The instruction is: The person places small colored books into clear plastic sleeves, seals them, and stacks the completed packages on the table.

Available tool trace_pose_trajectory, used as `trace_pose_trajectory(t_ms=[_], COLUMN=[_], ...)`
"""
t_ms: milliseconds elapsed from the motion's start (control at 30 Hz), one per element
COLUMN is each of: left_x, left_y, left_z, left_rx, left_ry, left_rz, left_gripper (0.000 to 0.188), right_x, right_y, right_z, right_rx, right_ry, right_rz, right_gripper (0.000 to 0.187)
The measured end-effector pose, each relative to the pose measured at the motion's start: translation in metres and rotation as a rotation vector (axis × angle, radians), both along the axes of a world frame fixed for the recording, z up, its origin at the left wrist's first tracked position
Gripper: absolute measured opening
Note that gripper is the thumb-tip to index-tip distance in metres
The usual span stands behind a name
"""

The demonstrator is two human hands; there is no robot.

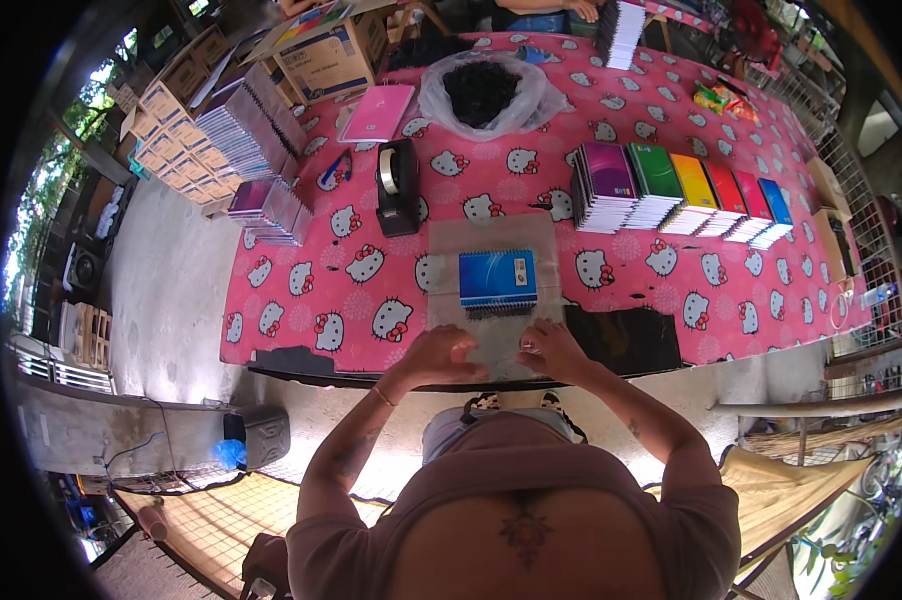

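Note:
A short stack of blue spiral notebooks (495,278) lies on a grey-brown mat (451,236) in front of me, its spiral edge turned away. My left hand (441,354) hovers at the mat's near left corner, fingers loosely bent and apart, with nothing in them. On the other side, my right hand (555,350) is near the mat's right edge, its fingers half curled and also without anything. Both hands sit a little nearer to me than the notebooks, with a gap between them and the stack.
A black tape dispenser (399,190) stands left of the mat. To the right are coloured notebook stacks (661,172). Farther off are a plastic bag with black contents (483,92), a pink notebook (376,114), purple notebook stacks (256,125) and a cardboard box (321,65). Someone's hand (583,10) shows across the table.

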State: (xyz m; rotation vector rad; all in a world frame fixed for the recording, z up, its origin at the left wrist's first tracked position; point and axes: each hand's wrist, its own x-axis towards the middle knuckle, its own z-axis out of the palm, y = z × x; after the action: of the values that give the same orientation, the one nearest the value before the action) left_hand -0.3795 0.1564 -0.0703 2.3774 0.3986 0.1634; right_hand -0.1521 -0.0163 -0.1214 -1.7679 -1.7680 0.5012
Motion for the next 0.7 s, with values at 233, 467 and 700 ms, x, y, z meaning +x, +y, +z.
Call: trace_pose_trajectory(t_ms=[233, 467, 700], left_x=[0.017, -0.035, 0.026], left_y=[-0.028, 0.045, 0.075], left_z=[-0.025, -0.001, -0.039], left_rx=[0.095, -0.023, -0.759], left_ry=[-0.067, 0.175, -0.305], left_rz=[0.132, 0.167, 0.424], left_gripper=[0.021, 0.018, 0.026], right_x=[-0.003, 0.012, 0.069], right_y=[-0.001, -0.003, 0.05], right_z=[-0.001, -0.002, 0.003], right_rx=[0.194, 0.117, -0.124], right_ry=[0.133, 0.199, 1.029], right_rz=[-0.155, -0.09, -0.386], right_gripper=[0.016, 0.024, 0.022])
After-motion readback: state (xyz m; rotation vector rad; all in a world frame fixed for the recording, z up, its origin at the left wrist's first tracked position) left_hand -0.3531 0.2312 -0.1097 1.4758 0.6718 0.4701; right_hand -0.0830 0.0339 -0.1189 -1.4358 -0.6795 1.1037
